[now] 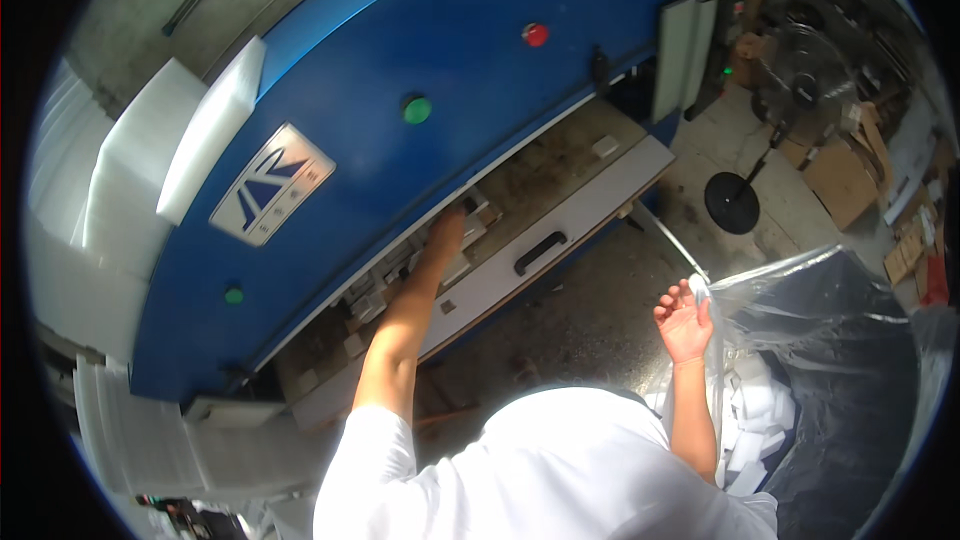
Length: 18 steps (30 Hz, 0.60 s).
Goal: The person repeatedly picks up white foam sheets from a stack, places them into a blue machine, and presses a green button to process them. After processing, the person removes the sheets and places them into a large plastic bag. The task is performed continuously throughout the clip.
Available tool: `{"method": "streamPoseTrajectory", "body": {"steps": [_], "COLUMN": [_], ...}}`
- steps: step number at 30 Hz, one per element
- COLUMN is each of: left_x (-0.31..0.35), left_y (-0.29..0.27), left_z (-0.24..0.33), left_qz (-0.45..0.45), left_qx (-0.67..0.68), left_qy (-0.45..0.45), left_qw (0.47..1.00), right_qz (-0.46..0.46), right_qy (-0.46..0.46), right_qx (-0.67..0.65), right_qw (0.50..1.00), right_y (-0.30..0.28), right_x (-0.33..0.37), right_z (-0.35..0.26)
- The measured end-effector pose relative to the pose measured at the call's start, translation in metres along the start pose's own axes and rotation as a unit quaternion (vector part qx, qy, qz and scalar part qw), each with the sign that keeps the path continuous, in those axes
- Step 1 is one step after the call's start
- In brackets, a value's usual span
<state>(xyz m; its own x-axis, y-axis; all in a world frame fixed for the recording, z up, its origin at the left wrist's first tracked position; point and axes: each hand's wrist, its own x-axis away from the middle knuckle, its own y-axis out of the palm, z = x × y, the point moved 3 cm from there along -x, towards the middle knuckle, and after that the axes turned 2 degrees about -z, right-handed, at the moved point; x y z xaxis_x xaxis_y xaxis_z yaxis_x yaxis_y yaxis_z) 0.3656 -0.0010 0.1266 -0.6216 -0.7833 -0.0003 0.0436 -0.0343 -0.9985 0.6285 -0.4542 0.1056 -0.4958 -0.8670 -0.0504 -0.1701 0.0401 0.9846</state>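
A blue press (470, 90) spans eight to one o'clock. At four, a clear plastic bag (840, 340) already holds a pile of white pieces (755, 410). The left hand (449, 225) is mid-dial among pale blocks (476, 229) on the bed (555, 162), fingers too shaded to read. The right hand (685, 330), at four, has fingers loosely curled beside a white scrap (699, 289); its grip is unclear. Clearing seems partway, blocks remaining.

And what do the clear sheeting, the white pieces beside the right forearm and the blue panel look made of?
Clear sheeting: probably glossy plastic film, given creases and glare. White pieces: likely matte foam, being pale and blocky. Blue panel: perhaps painted metal, smooth with soft sheen.
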Motion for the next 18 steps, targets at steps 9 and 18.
{"method": "streamPoseTrajectory", "body": {"steps": [9,18], "left_x": [0.078,0.164], "left_y": [-0.022,-0.088], "left_z": [0.143,0.304], "left_qz": [0.015,0.038], "left_qx": [0.167,0.243], "left_qy": [0.162,0.471], "left_qw": [0.973,0.847], "right_qz": [0.103,0.14], "right_qy": [0.15,0.105], "right_qx": [0.345,0.3], "right_qw": [0.921,0.938], "right_y": [-0.017,0.003], "right_x": [0.014,0.007], "right_z": [0.003,0.039]}}
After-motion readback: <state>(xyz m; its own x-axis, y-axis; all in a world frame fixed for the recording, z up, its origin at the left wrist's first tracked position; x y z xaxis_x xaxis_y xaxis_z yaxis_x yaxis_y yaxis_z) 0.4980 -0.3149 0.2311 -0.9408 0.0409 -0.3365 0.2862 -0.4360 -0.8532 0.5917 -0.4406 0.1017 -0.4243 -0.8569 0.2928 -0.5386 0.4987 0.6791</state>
